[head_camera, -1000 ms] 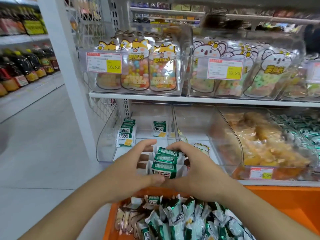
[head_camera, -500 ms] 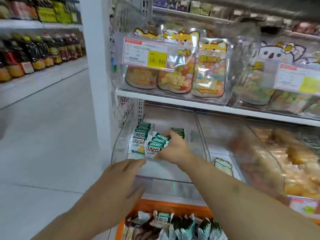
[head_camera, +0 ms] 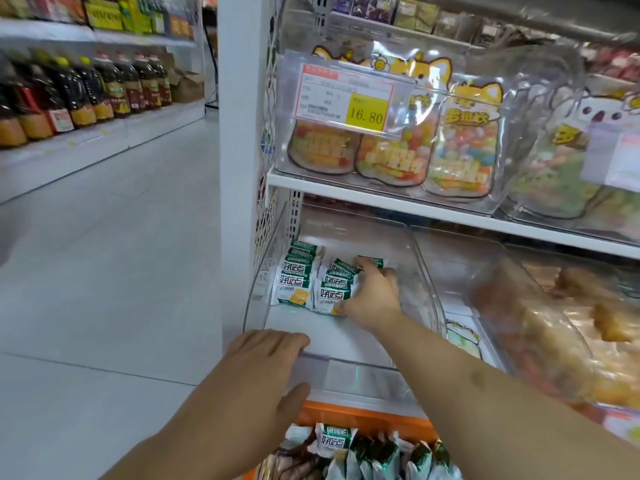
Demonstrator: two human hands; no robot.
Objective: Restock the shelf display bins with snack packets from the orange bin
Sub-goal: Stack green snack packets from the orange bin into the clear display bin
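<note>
A clear display bin [head_camera: 349, 362] sits on the lower shelf. A row of green-and-white snack packets [head_camera: 296, 275] stands at its back left. My right hand [head_camera: 375, 296] reaches into the bin and grips a small stack of the same packets [head_camera: 334, 285], set right beside that row. My left hand [head_camera: 263, 368] holds the bin's front wall, fingers over the rim and thumb on the front. Below, the orange bin [head_camera: 363, 419] holds several more loose packets [head_camera: 346, 452].
To the right is another clear bin of golden snacks [head_camera: 554, 341]. The shelf above carries bins of candy bags [head_camera: 398, 150] with a 16.80 price tag. A white shelf post [head_camera: 239, 168] stands left of the bin. Oil bottles [head_camera: 86, 91] line the far aisle shelf.
My right hand carried the packet stack from above the orange bin into the clear bin, next to the standing row. My left hand let go of the stack and took the bin's front rim.
</note>
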